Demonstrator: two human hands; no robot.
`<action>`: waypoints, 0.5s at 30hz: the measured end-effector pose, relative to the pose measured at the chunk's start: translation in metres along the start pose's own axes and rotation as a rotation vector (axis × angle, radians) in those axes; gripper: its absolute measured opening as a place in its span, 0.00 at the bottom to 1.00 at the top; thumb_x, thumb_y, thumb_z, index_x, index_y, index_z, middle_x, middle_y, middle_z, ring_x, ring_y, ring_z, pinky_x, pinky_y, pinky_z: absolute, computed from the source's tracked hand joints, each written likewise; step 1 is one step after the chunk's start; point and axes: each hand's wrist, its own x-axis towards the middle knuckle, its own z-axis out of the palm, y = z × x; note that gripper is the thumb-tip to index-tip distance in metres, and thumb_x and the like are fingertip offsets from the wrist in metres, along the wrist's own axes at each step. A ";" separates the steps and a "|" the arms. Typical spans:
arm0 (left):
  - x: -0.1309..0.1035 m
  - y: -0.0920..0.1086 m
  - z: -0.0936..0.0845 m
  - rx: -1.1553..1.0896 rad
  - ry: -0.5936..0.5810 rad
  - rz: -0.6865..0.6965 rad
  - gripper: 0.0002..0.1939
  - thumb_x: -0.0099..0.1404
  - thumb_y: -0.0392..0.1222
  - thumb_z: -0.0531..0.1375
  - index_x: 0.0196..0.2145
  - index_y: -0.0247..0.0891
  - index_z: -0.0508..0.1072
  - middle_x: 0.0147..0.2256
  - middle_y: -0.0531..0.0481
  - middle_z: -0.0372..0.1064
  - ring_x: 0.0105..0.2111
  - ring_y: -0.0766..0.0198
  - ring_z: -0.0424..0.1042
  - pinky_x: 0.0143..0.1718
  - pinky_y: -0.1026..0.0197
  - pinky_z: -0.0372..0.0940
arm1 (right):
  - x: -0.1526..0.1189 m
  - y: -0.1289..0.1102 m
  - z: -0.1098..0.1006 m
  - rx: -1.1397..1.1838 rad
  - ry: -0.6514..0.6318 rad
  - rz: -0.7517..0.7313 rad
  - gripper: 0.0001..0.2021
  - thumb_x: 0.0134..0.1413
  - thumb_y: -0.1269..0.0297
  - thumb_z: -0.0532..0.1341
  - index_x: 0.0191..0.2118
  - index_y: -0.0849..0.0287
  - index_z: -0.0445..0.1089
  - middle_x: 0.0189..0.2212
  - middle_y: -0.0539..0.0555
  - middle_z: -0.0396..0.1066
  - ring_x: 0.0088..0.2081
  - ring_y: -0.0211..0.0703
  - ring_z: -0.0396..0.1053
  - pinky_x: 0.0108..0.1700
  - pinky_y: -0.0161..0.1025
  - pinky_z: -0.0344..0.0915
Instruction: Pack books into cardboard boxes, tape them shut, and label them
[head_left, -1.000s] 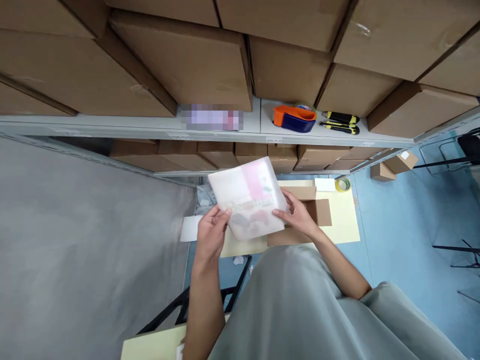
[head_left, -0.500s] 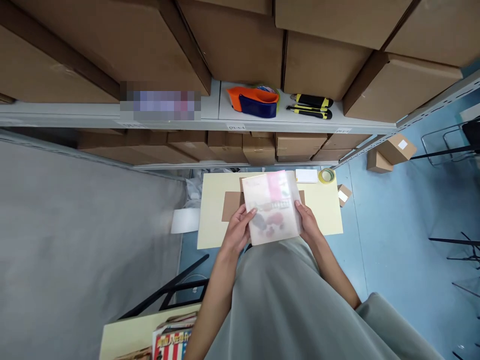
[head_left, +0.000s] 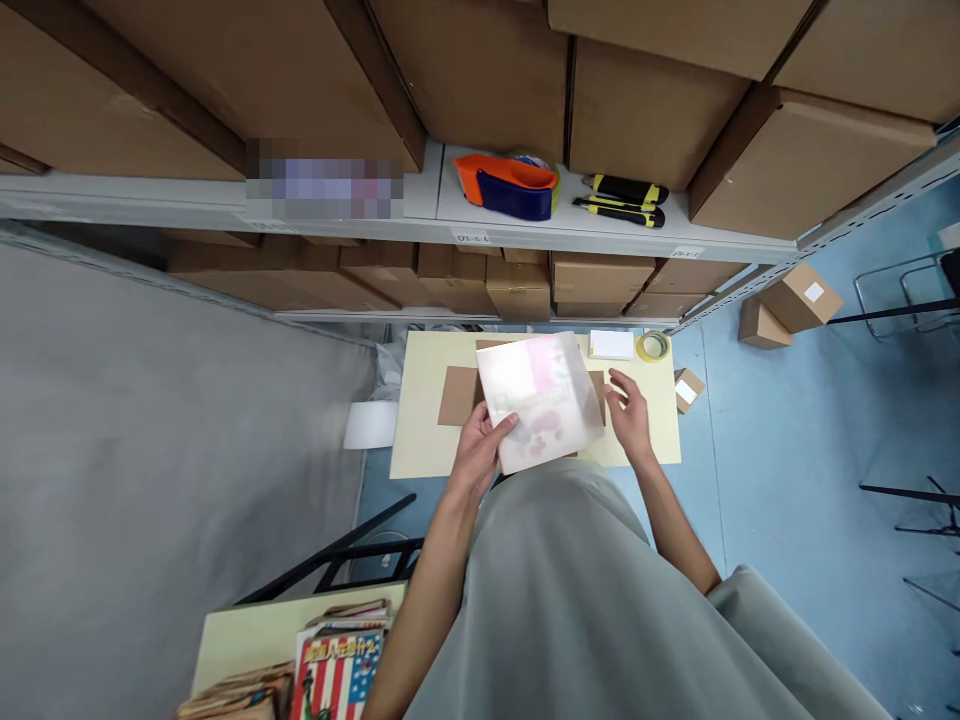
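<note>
My left hand (head_left: 481,447) holds a wrapped book (head_left: 536,405) by its left side, thumb on top. Its wrap is whitish and translucent, with pink and grey print showing through. It is tilted above the pale yellow table (head_left: 420,455). My right hand (head_left: 628,412) is off the book, just to the right of its edge, open with the fingers partly curled and nothing in them. A flat brown cardboard piece (head_left: 456,395) lies on the table, partly hidden under the book.
A white box (head_left: 611,345) and a tape roll (head_left: 653,346) sit at the table's back right. Above, a shelf (head_left: 420,225) bears cartons (head_left: 652,115), an orange-and-blue tape dispenser (head_left: 510,187) and yellow-black cutters (head_left: 622,200). Magazines (head_left: 341,665) lie on a second table at lower left.
My right hand has let go of the book's right edge and moved right. The left hand keeps hold, and the book has tilted slightly. The view has shifted a little.
</note>
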 end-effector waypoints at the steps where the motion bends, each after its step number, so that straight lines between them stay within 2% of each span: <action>1: -0.002 0.000 -0.002 0.001 0.004 0.001 0.40 0.50 0.62 0.81 0.52 0.40 0.73 0.51 0.38 0.84 0.49 0.45 0.85 0.48 0.48 0.81 | -0.001 -0.006 -0.003 -0.030 0.009 -0.047 0.28 0.65 0.42 0.64 0.59 0.57 0.79 0.64 0.64 0.77 0.63 0.57 0.75 0.66 0.54 0.73; 4: -0.007 0.002 -0.007 -0.004 0.004 -0.002 0.42 0.48 0.60 0.82 0.54 0.39 0.73 0.52 0.38 0.84 0.47 0.46 0.85 0.46 0.49 0.82 | -0.008 -0.021 0.001 -0.102 -0.135 -0.052 0.20 0.67 0.48 0.65 0.56 0.55 0.81 0.58 0.60 0.83 0.57 0.56 0.80 0.63 0.54 0.75; 7: -0.011 0.002 -0.009 -0.017 -0.018 -0.010 0.42 0.46 0.59 0.83 0.51 0.38 0.74 0.50 0.37 0.85 0.44 0.47 0.85 0.45 0.50 0.82 | -0.014 -0.024 0.018 -0.184 -0.272 0.024 0.15 0.60 0.56 0.71 0.51 0.51 0.83 0.53 0.56 0.85 0.51 0.58 0.84 0.61 0.56 0.77; 9: -0.013 0.000 -0.010 -0.023 -0.040 -0.019 0.41 0.46 0.58 0.83 0.51 0.38 0.74 0.49 0.38 0.85 0.43 0.48 0.85 0.44 0.50 0.82 | -0.015 -0.019 0.031 -0.182 -0.315 0.059 0.15 0.57 0.58 0.73 0.50 0.50 0.83 0.50 0.54 0.86 0.51 0.58 0.85 0.59 0.56 0.79; 12: -0.012 -0.006 -0.015 -0.012 -0.066 -0.021 0.41 0.48 0.58 0.83 0.52 0.39 0.73 0.49 0.39 0.85 0.44 0.48 0.85 0.44 0.49 0.82 | -0.015 -0.008 0.043 -0.060 -0.338 0.099 0.20 0.54 0.52 0.75 0.51 0.52 0.82 0.46 0.55 0.87 0.49 0.58 0.85 0.54 0.53 0.81; 15: -0.003 -0.015 -0.024 0.029 -0.087 -0.003 0.42 0.49 0.61 0.82 0.53 0.39 0.74 0.51 0.38 0.84 0.49 0.45 0.84 0.49 0.47 0.81 | -0.017 -0.001 0.047 0.071 -0.346 0.125 0.27 0.51 0.43 0.76 0.50 0.58 0.82 0.43 0.58 0.86 0.45 0.56 0.85 0.51 0.50 0.81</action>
